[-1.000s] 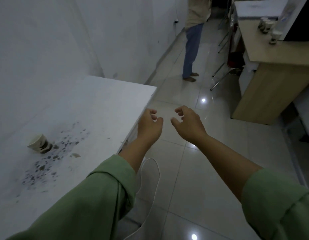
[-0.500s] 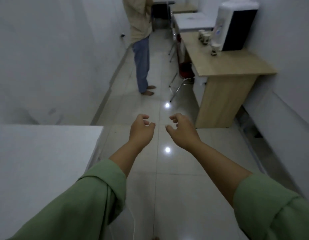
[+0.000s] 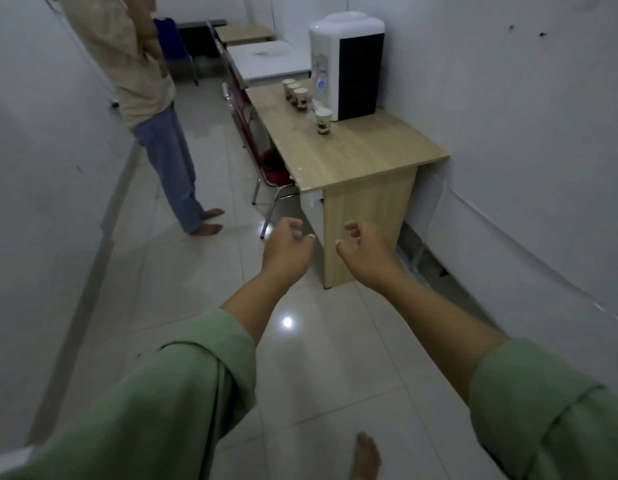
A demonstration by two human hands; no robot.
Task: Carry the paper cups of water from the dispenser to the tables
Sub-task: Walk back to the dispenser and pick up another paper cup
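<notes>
A white and black water dispenser [image 3: 347, 64] stands on a wooden table [image 3: 352, 150] against the right wall. One paper cup [image 3: 323, 121] sits in front of it, and a row of three paper cups [image 3: 295, 92] stands further back on the same table. My left hand [image 3: 287, 251] and my right hand [image 3: 368, 252] are stretched out in front of me over the floor, short of the table's near end. Both hold nothing, with fingers loosely curled and apart.
A person [image 3: 145, 98] in a beige shirt and jeans stands barefoot at the left wall. A red chair [image 3: 266, 168] is tucked under the wooden table. A white table [image 3: 266, 60] lies beyond it. My bare foot [image 3: 366, 455] shows on the tiled floor.
My view has swung right and moved forward: the white table with the tipped cup has left the frame and the dispenser table is closer. My empty hands stay held out.
</notes>
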